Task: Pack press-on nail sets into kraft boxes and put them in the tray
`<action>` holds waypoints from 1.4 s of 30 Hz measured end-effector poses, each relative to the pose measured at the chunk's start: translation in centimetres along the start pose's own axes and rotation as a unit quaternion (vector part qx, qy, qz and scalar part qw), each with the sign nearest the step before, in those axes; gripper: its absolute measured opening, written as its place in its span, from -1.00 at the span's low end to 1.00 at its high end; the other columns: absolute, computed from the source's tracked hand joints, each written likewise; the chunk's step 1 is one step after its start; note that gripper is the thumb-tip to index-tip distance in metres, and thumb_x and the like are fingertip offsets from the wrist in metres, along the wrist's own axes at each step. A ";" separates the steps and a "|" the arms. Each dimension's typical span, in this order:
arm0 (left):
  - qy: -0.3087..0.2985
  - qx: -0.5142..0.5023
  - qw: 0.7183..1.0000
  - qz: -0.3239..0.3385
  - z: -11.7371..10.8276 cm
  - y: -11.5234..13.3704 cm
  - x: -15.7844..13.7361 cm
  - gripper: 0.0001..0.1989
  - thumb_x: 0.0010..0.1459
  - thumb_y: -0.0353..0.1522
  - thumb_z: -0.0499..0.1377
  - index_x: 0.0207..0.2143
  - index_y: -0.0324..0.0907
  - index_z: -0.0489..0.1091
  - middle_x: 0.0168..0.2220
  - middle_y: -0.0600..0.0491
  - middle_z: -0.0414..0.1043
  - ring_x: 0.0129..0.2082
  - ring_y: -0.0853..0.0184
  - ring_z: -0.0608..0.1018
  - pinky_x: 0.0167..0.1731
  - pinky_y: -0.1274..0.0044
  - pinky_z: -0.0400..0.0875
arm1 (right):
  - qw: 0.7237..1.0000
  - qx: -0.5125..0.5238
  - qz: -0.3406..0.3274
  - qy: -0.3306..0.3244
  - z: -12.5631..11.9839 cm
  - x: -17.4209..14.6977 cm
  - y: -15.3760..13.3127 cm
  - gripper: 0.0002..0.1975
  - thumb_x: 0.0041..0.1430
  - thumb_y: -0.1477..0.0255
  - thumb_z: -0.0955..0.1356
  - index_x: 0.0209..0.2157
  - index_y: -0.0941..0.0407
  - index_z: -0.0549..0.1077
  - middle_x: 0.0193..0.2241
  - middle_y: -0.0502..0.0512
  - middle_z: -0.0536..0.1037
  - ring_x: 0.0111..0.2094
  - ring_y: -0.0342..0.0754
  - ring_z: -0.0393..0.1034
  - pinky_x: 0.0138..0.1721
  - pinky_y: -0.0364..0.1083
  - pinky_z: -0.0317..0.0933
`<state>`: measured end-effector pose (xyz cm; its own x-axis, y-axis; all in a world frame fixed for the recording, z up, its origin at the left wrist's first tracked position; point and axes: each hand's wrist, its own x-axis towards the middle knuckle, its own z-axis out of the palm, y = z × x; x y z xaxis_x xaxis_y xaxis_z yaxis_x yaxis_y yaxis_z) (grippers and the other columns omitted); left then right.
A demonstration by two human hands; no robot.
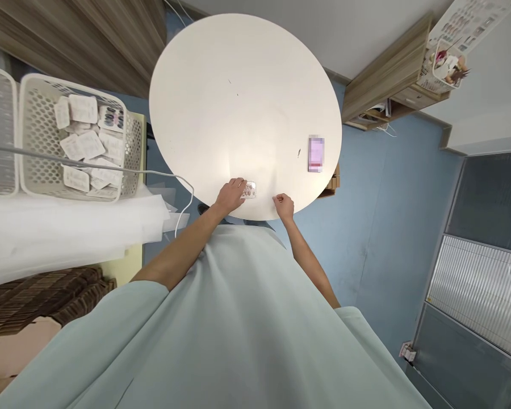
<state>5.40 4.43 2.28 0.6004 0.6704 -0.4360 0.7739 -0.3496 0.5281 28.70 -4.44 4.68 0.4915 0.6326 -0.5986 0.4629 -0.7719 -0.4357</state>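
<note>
Near the front edge of the round white table point(247, 113) lies a small clear pack of press-on nails point(250, 190). My left hand point(230, 195) holds it by its left side, with thumb and fingers at the pack's edge and covering part of it. To the right, apart from the pack, my right hand point(284, 205) is closed in a pinch just above the tabletop. Whatever sits between those fingertips is too small to make out.
A pink-purple, blurred phone-like item point(315, 154) lies at the table's right. On the left, a white basket point(38, 142) holds several similar packs, with a cable point(153, 171) crossing in front. White plastic sheeting point(68, 224) lies below it. A wooden cabinet point(392, 68) stands back right.
</note>
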 end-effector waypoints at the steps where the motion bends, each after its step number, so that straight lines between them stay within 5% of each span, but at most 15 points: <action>1: -0.001 0.002 1.000 0.001 0.0 0.0 0.0 -0.23 0.22 -0.41 0.21 0.49 -0.27 0.25 0.47 -0.32 0.28 0.44 -0.15 0.32 0.33 0.12 0.35 | 1.000 -0.001 -0.014 -0.006 0.0 -0.5 -0.3 -0.88 0.37 0.28 0.41 -0.23 0.02 0.56 -0.17 0.09 0.72 -0.13 0.05 0.58 -0.01 -0.01 0.41; 10: 0.030 -0.077 0.996 -0.028 0.1 -0.2 -0.7 -0.33 0.36 -0.25 0.20 0.45 -0.29 0.28 0.50 -0.34 0.24 0.45 -0.15 0.33 0.35 0.14 0.35 | 0.983 -0.051 -0.167 -0.065 2.5 -3.4 -5.0 -0.83 0.49 0.25 0.38 -0.19 0.01 0.54 -0.14 0.06 0.65 -0.12 0.02 0.53 -0.06 -0.04 0.35; 16: 0.068 -0.212 0.962 -0.156 -0.2 -0.9 -2.4 -0.47 0.53 -0.02 -0.02 0.17 -0.16 0.52 0.20 -0.18 0.61 0.17 0.01 0.62 0.23 0.26 0.47 | 0.954 -0.157 -0.222 -0.127 5.6 -3.2 -7.4 -0.81 0.56 0.32 0.33 -0.12 0.04 0.58 -0.07 0.09 0.65 -0.10 0.01 0.54 -0.12 -0.07 0.33; 23: 0.060 -0.241 0.934 -0.258 0.5 -0.4 -1.9 -0.71 0.38 -0.14 0.21 -0.03 -0.10 0.59 0.05 -0.07 0.72 0.08 0.05 0.69 0.14 0.30 0.53 | 0.914 -0.261 -0.261 -0.170 7.5 -3.2 -7.2 -0.74 0.61 0.38 0.27 0.02 0.06 0.60 0.03 0.17 0.63 -0.01 0.06 0.54 -0.12 -0.06 0.36; 31: 0.071 -0.239 0.918 -0.308 1.9 -0.5 -1.1 -0.77 0.39 -0.24 0.17 -0.07 -0.09 0.60 0.01 -0.07 0.72 0.05 0.06 0.69 0.11 0.32 0.52 | 0.932 -0.221 -0.241 -0.156 7.1 -3.0 -6.0 -0.77 0.58 0.26 0.35 0.01 0.07 0.61 0.01 0.15 0.63 -0.01 0.07 0.55 -0.07 -0.04 0.39; 38: 0.070 -0.241 0.913 -0.323 2.3 -0.6 -0.6 -0.77 0.42 -0.25 0.15 -0.06 -0.10 0.57 0.01 -0.11 0.70 0.03 0.04 0.66 0.07 0.30 0.52 | 0.978 -0.128 -0.148 -0.066 5.2 -0.9 -4.7 -0.73 0.54 0.26 0.36 0.11 0.10 0.54 0.10 0.23 0.63 0.04 0.08 0.58 0.02 0.00 0.43; 42: 0.064 -0.233 0.908 -0.341 2.3 -0.2 -0.4 -0.80 0.44 -0.26 0.15 -0.10 -0.09 0.55 0.01 -0.14 0.69 0.03 0.00 0.65 0.06 0.26 0.52 | 0.989 -0.077 -0.098 -0.079 5.5 0.4 -4.4 -0.67 0.48 0.22 0.42 0.13 0.10 0.53 0.09 0.25 0.67 0.13 0.13 0.58 0.12 0.04 0.44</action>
<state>5.43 2.77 0.67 -0.0380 0.7077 -0.7055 0.7700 0.4707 0.4307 22.81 -1.17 2.63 0.2656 0.7414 -0.6163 0.6507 -0.6095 -0.4529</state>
